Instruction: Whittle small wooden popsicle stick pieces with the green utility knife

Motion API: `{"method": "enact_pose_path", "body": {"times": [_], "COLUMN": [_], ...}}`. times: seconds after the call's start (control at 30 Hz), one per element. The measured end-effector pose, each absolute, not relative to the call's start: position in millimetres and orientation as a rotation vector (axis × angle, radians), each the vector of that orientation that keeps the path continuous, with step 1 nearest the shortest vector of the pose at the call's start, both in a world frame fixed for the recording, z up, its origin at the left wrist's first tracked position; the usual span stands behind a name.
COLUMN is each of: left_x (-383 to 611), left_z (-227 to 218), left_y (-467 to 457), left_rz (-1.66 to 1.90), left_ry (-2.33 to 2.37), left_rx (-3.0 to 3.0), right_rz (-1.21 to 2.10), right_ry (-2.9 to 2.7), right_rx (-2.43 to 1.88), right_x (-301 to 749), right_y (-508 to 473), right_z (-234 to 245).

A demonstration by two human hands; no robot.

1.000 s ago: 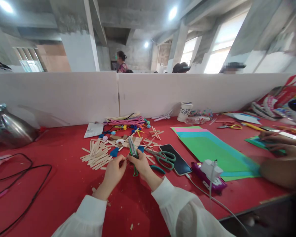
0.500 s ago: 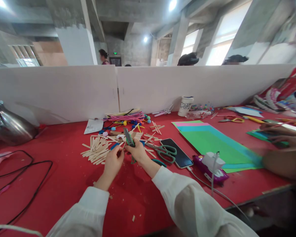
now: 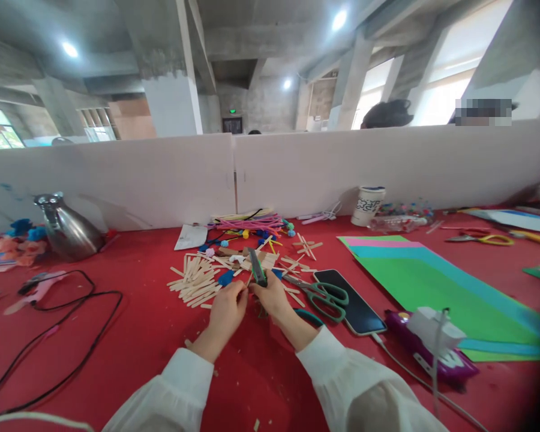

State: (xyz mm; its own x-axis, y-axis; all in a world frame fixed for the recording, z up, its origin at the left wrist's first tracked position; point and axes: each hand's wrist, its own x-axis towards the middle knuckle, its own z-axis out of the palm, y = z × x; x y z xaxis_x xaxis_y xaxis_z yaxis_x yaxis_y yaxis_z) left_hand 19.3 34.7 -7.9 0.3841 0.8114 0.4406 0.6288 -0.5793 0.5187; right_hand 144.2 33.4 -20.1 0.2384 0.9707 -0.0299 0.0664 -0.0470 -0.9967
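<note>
My right hand point(image 3: 273, 295) is closed round a green and grey utility knife point(image 3: 256, 267), its tip pointing up and away from me. My left hand point(image 3: 227, 305) pinches a small wooden stick piece right beside the knife; the piece is mostly hidden by the fingers. Both hands meet over the red table point(image 3: 130, 336), just in front of a heap of wooden craft sticks point(image 3: 195, 282). Green-handled scissors point(image 3: 326, 294) lie to the right of my right hand.
A black phone point(image 3: 353, 302) lies by the scissors, and a purple pack point(image 3: 432, 345) trails a white cable. Coloured paper sheets point(image 3: 427, 285) cover the right. Pipe cleaners point(image 3: 247, 223), a paper cup point(image 3: 368, 206), a metal kettle point(image 3: 67, 231) and a black cable point(image 3: 67, 336) are around. A white partition point(image 3: 162, 180) backs the table.
The view has swung left, so the kettle and cable sit further in and the neighbour's hands on the right are out of view. My hands stay together on knife and stick.
</note>
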Motion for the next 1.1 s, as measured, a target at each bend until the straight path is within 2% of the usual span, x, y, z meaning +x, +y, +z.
{"method": "enact_pose_path", "body": {"times": [0.47, 0.73, 1.1], "left_x": [16, 11, 10], "left_z": [1, -8, -12], "left_y": [28, 41, 31], "left_rz": [1.081, 1.115, 1.176], "left_ry": [1.088, 1.06, 1.083], "left_rx": [2.057, 1.698, 1.839], "right_rz": [0.775, 0.846, 0.742], "right_ry": [-1.04, -1.042, -1.088], "right_rx": [-1.334, -1.206, -1.286], "right_x": [139, 137, 135], "right_y": [18, 10, 9], "right_z": [3, 11, 5]}}
